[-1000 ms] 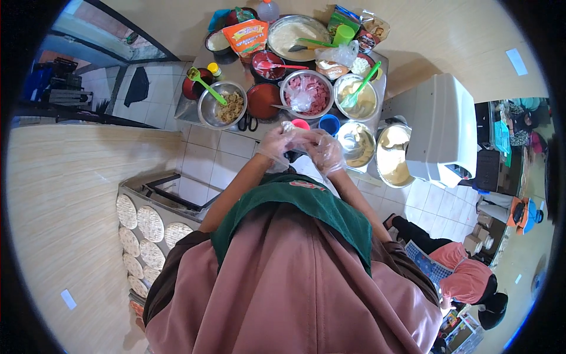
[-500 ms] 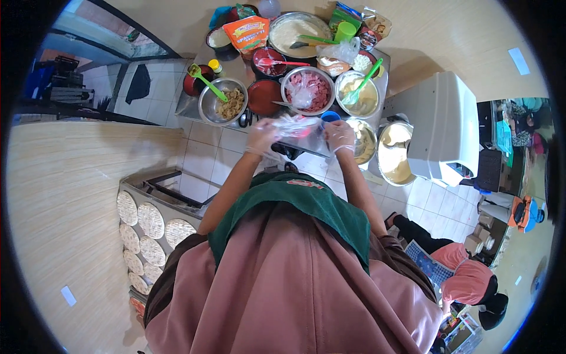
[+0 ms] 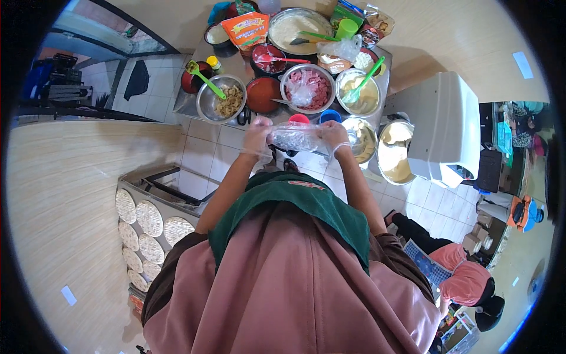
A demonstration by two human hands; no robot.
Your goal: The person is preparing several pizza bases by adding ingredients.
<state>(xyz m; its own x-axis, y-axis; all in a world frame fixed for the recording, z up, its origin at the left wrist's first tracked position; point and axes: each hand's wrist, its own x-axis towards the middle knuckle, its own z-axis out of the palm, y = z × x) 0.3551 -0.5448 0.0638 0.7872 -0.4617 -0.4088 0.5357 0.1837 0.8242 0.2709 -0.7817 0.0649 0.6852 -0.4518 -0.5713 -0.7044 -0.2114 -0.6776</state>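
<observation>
My left hand point(image 3: 257, 137) and my right hand point(image 3: 335, 135), both in thin clear gloves, hold the two ends of a clear plastic bag point(image 3: 295, 139) stretched between them. The bag has something pale inside. It hangs in the air just in front of the steel counter point(image 3: 187, 104), near a steel bowl of pink chopped meat point(image 3: 308, 87) and a red bowl point(image 3: 263, 94). I wear a green apron over a pinkish-brown top.
On the counter stand a steel bowl with brown pieces and a green spoon point(image 3: 220, 99), a bowl of cream with a green spoon point(image 3: 358, 94), a large pale bowl point(image 3: 300, 26) and an orange packet point(image 3: 247, 29). A white box point(image 3: 443, 130) is at right. Round flat breads point(image 3: 147, 219) lie lower left. A person point(image 3: 460, 277) sits lower right.
My hands were together near my chest, then spread apart toward the counter. Now they hold a clear bag pulled out between them.
</observation>
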